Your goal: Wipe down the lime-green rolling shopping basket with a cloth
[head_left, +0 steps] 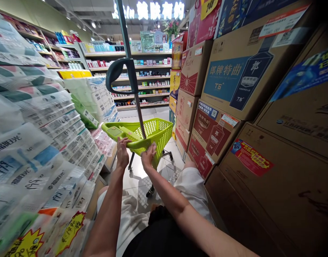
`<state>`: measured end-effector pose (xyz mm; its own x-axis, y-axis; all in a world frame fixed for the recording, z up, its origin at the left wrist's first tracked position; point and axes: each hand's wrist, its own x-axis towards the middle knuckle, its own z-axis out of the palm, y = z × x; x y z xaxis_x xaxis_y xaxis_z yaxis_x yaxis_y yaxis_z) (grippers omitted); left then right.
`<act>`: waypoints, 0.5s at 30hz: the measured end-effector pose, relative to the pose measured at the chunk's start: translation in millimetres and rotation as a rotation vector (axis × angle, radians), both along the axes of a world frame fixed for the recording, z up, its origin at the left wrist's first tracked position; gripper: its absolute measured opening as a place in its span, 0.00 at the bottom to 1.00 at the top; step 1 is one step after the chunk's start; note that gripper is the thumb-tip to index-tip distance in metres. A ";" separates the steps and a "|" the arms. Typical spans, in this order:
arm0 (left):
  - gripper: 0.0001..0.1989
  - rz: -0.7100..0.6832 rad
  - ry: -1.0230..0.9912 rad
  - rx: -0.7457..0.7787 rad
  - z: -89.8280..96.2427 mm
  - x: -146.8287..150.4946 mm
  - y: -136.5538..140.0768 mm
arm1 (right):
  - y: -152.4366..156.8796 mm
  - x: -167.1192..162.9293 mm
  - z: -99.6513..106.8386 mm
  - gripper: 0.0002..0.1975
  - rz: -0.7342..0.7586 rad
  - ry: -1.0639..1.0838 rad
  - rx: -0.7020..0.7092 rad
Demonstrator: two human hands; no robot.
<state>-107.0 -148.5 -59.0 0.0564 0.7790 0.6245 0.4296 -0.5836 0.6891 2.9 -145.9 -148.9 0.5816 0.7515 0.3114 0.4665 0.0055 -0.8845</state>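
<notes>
A lime-green plastic shopping cart (160,134) stands in the aisle right before me. From its near corner a dark pole (139,110) with a looped handle (122,76) rises, leaning to the upper left. My left hand (122,153) is closed around the near rim, left of the pole, beside a pale green panel (116,131). Just below the pole's foot, my right hand (148,156) is curled against the basket's near corner, its fingertips slightly blurred. No goods show in the visible part of the basket.
Stacked liquor cartons (222,71) wall the right side closely. Plastic-wrapped paper packs (64,132) slope up along the left, with yellow price tags (71,232). Shelves of small products (145,80) cross the far end. The cart's wheels (150,191) rest on a tiled floor (138,176).
</notes>
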 end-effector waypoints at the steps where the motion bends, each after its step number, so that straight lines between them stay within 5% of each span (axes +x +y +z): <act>1: 0.37 0.002 0.003 0.004 0.5 0.2 -0.1 | 1.8 -2.2 7.8 0.40 -0.008 0.066 0.022; 9: 0.37 -0.004 0.003 -0.011 2.5 -5.7 -4.8 | -15.0 -1.5 22.0 0.39 0.067 -0.107 0.181; 15: 0.39 -0.005 -0.009 -0.022 4.0 -20.8 -3.1 | 8.5 69.4 38.4 0.34 0.173 -0.221 0.024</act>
